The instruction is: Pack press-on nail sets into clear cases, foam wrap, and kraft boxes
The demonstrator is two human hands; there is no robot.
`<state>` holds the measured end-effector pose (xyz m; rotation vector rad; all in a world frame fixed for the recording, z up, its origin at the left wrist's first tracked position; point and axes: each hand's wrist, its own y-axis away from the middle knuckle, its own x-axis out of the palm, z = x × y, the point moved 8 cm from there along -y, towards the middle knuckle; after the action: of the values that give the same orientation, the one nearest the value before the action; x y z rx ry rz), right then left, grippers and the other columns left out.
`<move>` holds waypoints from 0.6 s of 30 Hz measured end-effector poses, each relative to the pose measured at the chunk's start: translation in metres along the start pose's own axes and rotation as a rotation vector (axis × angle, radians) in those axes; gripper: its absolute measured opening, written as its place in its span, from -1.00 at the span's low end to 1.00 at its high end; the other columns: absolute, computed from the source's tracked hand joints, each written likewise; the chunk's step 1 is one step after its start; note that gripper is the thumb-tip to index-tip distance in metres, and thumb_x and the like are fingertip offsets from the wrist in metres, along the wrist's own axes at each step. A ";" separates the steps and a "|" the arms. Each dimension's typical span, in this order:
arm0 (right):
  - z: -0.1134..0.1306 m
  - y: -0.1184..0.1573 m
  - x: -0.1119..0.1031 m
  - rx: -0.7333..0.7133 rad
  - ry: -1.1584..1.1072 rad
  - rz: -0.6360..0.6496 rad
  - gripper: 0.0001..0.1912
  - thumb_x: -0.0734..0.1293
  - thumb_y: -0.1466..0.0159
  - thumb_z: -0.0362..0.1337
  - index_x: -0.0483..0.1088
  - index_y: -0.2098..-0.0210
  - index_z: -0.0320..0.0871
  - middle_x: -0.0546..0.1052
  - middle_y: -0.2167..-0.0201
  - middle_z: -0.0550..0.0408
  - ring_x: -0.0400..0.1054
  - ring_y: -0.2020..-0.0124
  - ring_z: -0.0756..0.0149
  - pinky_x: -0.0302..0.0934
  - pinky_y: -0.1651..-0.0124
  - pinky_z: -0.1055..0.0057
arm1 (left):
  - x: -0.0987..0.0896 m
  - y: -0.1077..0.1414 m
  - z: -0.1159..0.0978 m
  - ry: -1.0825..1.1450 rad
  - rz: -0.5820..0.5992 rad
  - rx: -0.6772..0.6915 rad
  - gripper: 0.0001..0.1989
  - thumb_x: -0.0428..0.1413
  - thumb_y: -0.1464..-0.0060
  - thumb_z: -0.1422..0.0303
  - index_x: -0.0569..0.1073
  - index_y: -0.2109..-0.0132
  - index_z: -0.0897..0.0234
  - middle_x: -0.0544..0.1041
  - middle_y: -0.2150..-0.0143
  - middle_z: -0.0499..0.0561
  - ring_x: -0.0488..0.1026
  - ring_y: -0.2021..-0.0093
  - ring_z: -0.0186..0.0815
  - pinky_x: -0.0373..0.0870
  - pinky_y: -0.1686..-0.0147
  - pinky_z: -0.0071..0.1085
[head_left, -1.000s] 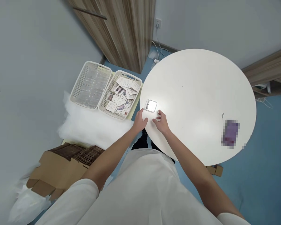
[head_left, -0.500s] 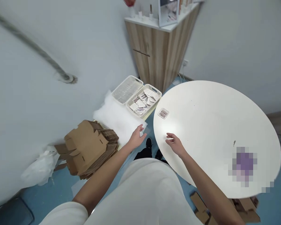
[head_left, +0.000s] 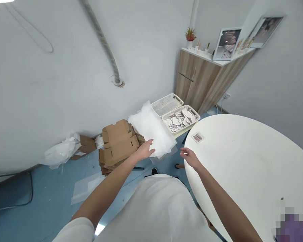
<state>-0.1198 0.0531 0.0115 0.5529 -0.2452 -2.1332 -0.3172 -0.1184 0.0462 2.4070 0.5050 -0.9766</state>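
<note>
Left grip (head_left: 145,150) splayed near sheets (head_left: 153,129), cards (head_left: 180,119) illegible

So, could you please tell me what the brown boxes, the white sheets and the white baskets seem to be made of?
Brown boxes: cardboard, matte, judging by the tan colour, cut slots and flaps.
White sheets: probably thin plastic foam or film, which is unclear; soft-looking, with hazy, translucent edges.
White baskets: likely moulded plastic, smooth, given the regular holes and rounded rims.
</note>
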 end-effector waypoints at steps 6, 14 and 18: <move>0.009 -0.031 0.047 -0.019 0.102 0.051 -0.62 0.27 -0.07 -0.20 0.33 0.11 -0.14 0.44 0.26 0.05 0.33 0.30 0.31 0.23 0.21 0.32 | -0.017 0.001 0.025 0.142 -0.005 -0.013 -0.40 0.10 0.07 0.28 0.17 -0.14 0.29 0.36 -0.03 0.20 0.34 -0.01 -0.14 0.25 0.02 -0.27; -0.003 -0.042 0.103 0.008 0.298 0.107 -0.62 0.28 -0.08 -0.21 0.34 0.09 -0.11 0.40 0.12 -0.05 0.32 0.18 0.21 0.21 0.16 0.27 | -0.021 -0.004 0.045 0.285 0.014 -0.001 -0.46 0.12 0.10 0.28 0.26 -0.08 0.26 0.42 0.06 0.14 0.38 0.06 -0.18 0.30 0.06 -0.27; -0.010 -0.048 0.114 0.047 0.418 0.141 -0.60 0.24 -0.08 -0.28 0.32 0.06 -0.12 0.32 0.03 -0.06 0.27 0.08 0.17 0.19 0.10 0.23 | -0.008 -0.010 0.048 0.498 0.040 -0.060 -0.50 0.11 0.07 0.28 0.27 -0.06 0.26 0.41 0.05 0.14 0.40 0.11 -0.24 0.35 0.13 -0.29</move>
<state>-0.2075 -0.0114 -0.0485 0.9625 -0.0964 -1.8301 -0.3538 -0.1382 0.0189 2.5889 0.6421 -0.3279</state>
